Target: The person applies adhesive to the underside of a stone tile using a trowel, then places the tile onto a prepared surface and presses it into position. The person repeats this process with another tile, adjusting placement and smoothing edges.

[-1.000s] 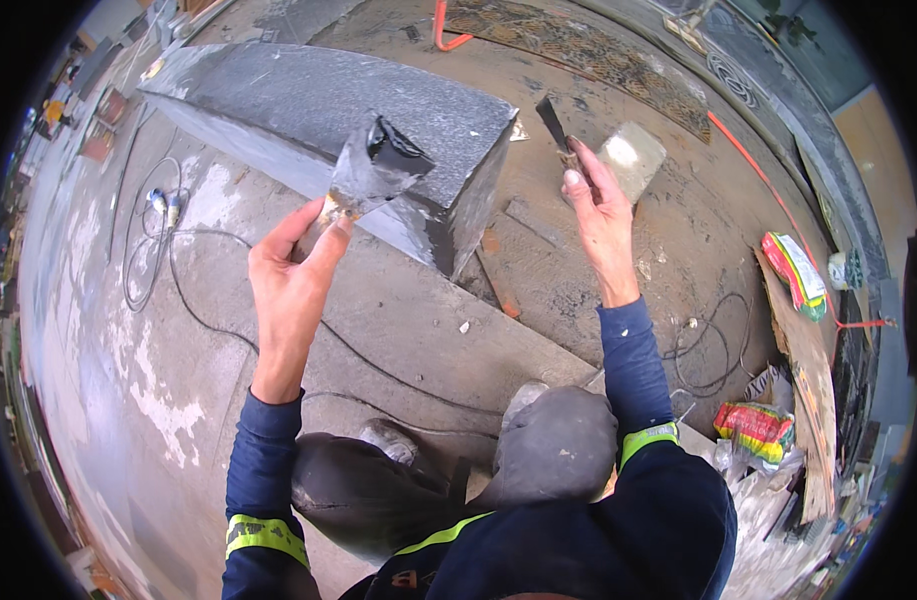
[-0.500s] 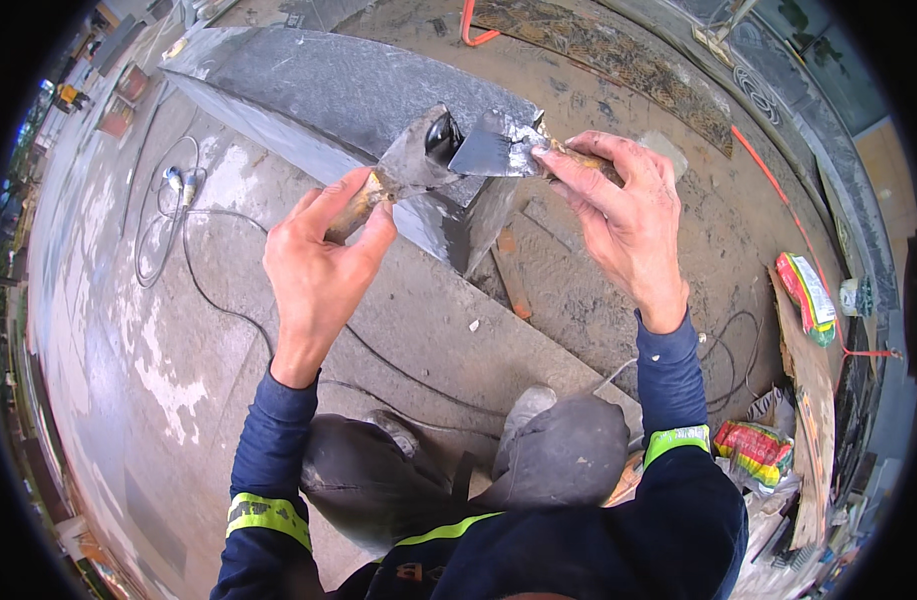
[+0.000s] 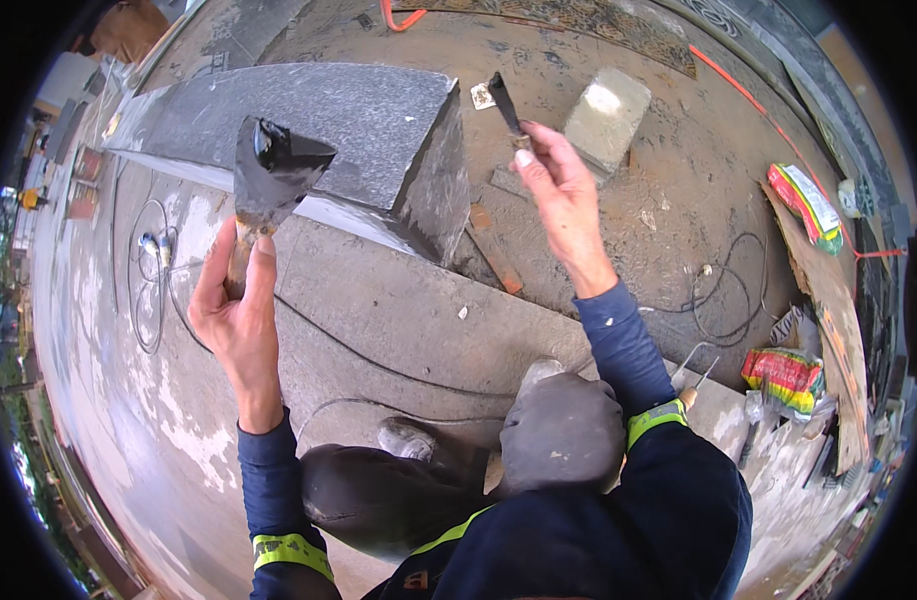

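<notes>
Stone block, grey, long: 1. Pale block, on the floor: 1. Red, yellow and green bags: 2, both at right. Hands: 2. Left hand grasps the handle of the wide scraper between thumb and fingers; right hand likewise pinches the narrow scraper. Scrapers: 2. Wide one raised, seen against the stone block; blade flared, dark grey, smeared. Narrow one between the two blocks in view; blade blackish, tilted. Glossy black paste: 1 lump, on the wide blade.
</notes>
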Demonstrator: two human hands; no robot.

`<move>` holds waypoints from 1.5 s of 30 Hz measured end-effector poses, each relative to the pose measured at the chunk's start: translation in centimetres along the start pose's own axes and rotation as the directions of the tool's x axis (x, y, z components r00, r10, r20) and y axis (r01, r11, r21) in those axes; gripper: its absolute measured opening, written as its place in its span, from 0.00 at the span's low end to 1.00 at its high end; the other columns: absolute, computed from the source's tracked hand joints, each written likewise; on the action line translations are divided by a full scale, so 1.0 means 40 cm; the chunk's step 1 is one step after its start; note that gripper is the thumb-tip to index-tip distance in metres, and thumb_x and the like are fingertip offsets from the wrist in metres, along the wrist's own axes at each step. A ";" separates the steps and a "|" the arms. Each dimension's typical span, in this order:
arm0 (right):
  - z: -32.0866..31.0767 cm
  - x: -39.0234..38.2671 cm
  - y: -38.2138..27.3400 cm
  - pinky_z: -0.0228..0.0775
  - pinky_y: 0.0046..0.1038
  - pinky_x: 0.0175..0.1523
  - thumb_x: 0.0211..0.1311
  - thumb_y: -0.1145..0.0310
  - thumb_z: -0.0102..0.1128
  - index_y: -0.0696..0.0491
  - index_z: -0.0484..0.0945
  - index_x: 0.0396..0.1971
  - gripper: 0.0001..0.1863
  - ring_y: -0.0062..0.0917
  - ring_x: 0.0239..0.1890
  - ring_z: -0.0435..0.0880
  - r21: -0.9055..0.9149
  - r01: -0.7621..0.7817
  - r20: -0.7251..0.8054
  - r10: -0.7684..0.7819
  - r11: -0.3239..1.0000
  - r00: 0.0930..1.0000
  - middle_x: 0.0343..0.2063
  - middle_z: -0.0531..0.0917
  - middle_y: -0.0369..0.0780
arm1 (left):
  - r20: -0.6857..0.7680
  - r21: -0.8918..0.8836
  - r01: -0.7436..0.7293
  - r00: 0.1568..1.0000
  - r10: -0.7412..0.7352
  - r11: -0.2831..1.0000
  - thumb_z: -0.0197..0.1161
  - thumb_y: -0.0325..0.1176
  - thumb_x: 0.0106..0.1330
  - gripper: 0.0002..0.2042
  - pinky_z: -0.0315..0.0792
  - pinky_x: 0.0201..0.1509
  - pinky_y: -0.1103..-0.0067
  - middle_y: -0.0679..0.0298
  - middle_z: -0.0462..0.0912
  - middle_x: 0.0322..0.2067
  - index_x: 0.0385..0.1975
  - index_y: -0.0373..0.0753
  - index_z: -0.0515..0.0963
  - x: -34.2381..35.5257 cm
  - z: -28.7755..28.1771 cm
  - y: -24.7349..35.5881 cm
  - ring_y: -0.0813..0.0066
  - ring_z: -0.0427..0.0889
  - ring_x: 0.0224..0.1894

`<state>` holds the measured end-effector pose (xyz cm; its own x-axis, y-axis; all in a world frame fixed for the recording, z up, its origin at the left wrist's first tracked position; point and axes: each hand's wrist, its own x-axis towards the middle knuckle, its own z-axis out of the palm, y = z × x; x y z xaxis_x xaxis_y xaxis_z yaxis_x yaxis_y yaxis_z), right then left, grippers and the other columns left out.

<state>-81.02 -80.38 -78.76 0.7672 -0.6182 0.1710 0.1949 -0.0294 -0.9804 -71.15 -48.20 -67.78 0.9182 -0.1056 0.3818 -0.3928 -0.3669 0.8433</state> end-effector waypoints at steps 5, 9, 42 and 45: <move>0.054 0.001 0.107 0.74 0.23 0.59 0.75 0.76 0.65 0.53 0.80 0.66 0.21 0.16 0.51 0.77 0.001 0.095 -0.084 -0.094 0.996 0.992 0.50 0.80 0.32 | 0.037 0.047 0.014 0.999 -0.016 0.999 0.74 0.27 0.72 0.20 0.57 0.33 0.89 0.78 0.81 0.32 0.62 0.30 0.84 -0.006 0.002 -0.018 0.93 0.66 0.30; 0.096 0.022 0.124 0.75 0.23 0.56 0.71 0.76 0.70 0.52 0.82 0.64 0.22 0.15 0.50 0.77 -0.012 0.146 -0.131 -0.146 0.989 0.981 0.48 0.80 0.32 | 0.031 0.037 0.046 0.998 -0.047 0.998 0.74 0.27 0.72 0.20 0.61 0.35 0.89 0.76 0.83 0.34 0.62 0.30 0.84 -0.004 -0.001 -0.030 0.92 0.69 0.32; 0.196 0.026 0.163 0.81 0.20 0.46 0.67 0.77 0.74 0.54 0.85 0.61 0.22 0.16 0.44 0.83 -0.060 0.103 -0.147 -0.111 0.993 0.983 0.47 0.80 0.35 | 0.028 -0.015 0.042 0.999 -0.041 0.999 0.73 0.28 0.74 0.20 0.62 0.34 0.87 0.73 0.80 0.31 0.63 0.30 0.83 0.010 0.004 -0.065 0.89 0.71 0.30; 0.191 0.021 0.163 0.79 0.25 0.41 0.65 0.74 0.76 0.52 0.87 0.58 0.21 0.20 0.38 0.84 -0.102 0.153 -0.162 -0.168 0.983 0.972 0.41 0.83 0.39 | 0.031 -0.005 0.032 0.999 -0.032 0.999 0.73 0.27 0.74 0.19 0.62 0.33 0.87 0.73 0.80 0.30 0.63 0.30 0.84 0.011 0.008 -0.065 0.89 0.71 0.30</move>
<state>-74.42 -75.11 -84.26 0.6145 -0.7232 0.3153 0.2465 -0.2037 -0.9475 -69.71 -47.59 -69.94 0.9315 -0.1220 0.3428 -0.3633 -0.3651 0.8572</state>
